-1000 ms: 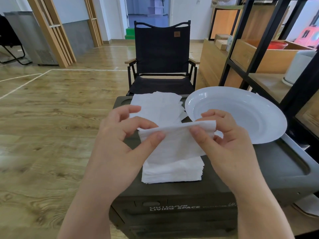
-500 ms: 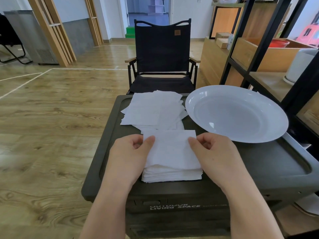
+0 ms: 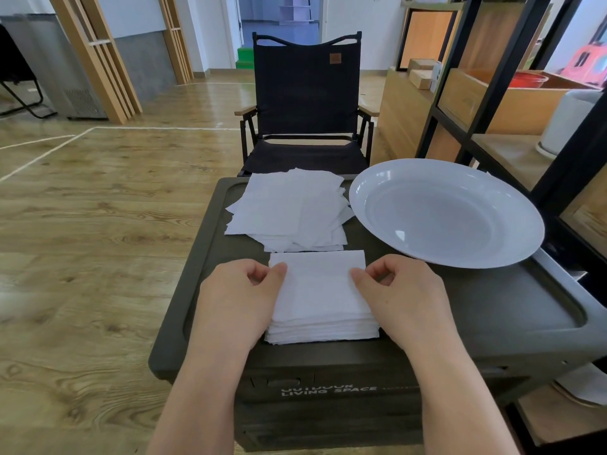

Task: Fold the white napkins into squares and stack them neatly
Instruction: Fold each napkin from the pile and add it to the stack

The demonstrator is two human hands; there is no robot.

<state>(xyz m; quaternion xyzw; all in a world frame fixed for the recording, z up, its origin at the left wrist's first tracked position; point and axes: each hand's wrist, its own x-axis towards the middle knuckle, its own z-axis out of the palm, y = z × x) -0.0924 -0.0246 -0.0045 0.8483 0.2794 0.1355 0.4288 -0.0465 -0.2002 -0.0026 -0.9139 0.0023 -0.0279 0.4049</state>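
Both forearms reaching forward from the bottom of the view, roughly parallel, wrists level, backs of the hands turned up. Left hand [image 3: 241, 290] set at the left edge of the top folded napkin [image 3: 320, 284], thumb laid flat on the sheet near its far left corner, the other fingers curled under toward the palm; seemingly pinching that edge, though the underside of the grip is hidden. Right hand [image 3: 399, 290] mirrored at the right edge, thumb on the sheet near the far right corner, index finger bent over it, same pinching pose. Top folded napkin lying square on the stack of folded napkins [image 3: 322, 331], at the near middle of the dark surface [image 3: 476, 310]. Stack edges fairly even, layers showing along the near side. Beyond the stack, touching or just overlapping its far edge, a loose pile of unfolded napkins [image 3: 289, 208] fanned at slight angles. White plate [image 3: 371, 195] to the right of that pile, well clear of both hands. Black folding chair [image 3: 307, 103] standing behind the surface on the wooden floor [image 3: 98, 224].
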